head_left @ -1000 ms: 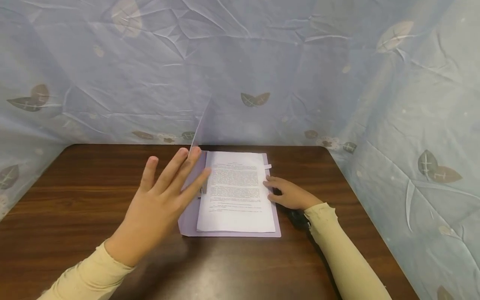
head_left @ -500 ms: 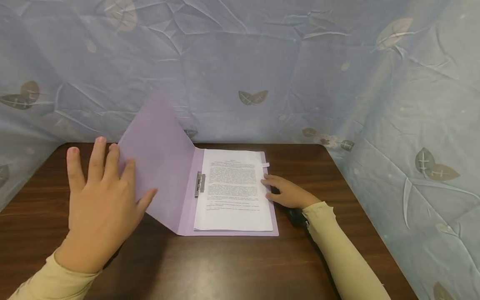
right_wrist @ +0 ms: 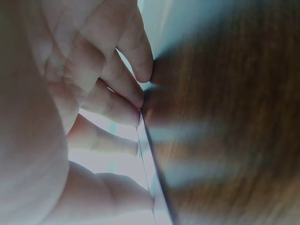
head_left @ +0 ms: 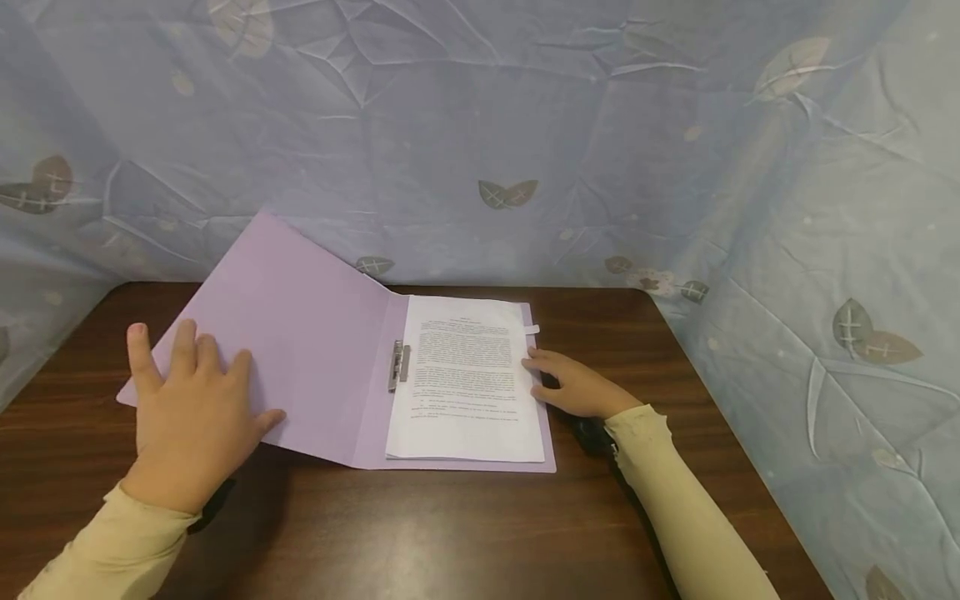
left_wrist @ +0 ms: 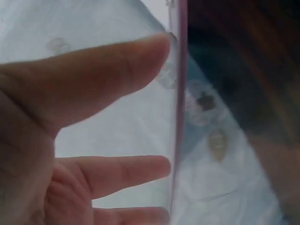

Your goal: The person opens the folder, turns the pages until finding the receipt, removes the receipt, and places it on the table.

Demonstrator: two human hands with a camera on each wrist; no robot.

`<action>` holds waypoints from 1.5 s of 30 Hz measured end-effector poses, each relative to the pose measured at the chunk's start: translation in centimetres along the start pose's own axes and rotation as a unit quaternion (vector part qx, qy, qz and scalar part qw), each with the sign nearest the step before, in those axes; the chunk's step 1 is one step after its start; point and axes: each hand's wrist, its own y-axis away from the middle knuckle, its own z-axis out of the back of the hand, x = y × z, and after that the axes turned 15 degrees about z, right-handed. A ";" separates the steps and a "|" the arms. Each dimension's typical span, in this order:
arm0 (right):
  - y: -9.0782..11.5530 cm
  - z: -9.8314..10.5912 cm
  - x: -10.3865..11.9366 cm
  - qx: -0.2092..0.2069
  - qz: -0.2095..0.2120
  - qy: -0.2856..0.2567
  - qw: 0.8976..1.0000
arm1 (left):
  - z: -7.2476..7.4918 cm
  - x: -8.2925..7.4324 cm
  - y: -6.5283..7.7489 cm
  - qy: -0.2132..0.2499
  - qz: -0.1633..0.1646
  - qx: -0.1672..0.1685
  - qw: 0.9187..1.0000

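A purple file folder lies spread on the table, its left cover slanting up off the tabletop. A metal clip sits near the spine, beside a stack of printed paper on the right side. My left hand has its fingers spread over the cover. In the left wrist view, the fingertips meet the cover, seen edge-on. My right hand rests at the folder's right edge, with fingertips along the paper and folder margin.
The dark wooden table carries everything. A patterned curtain hangs behind and on both sides, and the raised cover's far corner overlaps it in the head view. A white tab sticks out at the folder's right.
My left hand has swung the folder's cover from nearly upright down to the left, exposing its inside and the clip. The right hand has stayed at the right edge.
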 end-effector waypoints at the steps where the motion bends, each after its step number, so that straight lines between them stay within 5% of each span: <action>1: 0.0 0.0 0.0 0.000 0.000 0.002 1.000 | -0.4 0.1 -0.1 -0.002 -0.001 0.008 1.000; 5: 0.0 0.0 0.0 0.000 0.005 0.001 1.000 | -2.3 0.5 -0.9 0.009 0.012 0.096 0.995; 10: -0.1 -0.2 -0.3 0.002 0.008 0.004 1.000 | -4.0 0.5 -2.6 0.033 0.013 0.249 0.968; 14: -0.1 -0.3 -0.5 0.005 0.007 0.013 1.000 | -5.2 0.1 -3.9 0.038 -0.003 0.308 0.951; 30: -0.3 -0.2 -0.3 0.010 -0.009 0.024 1.000 | -8.0 -0.3 -5.6 0.098 0.005 0.364 0.926; 45: -0.7 -0.2 0.2 0.009 -0.024 0.041 0.999 | -8.1 -0.6 -5.5 0.092 -0.003 0.367 0.926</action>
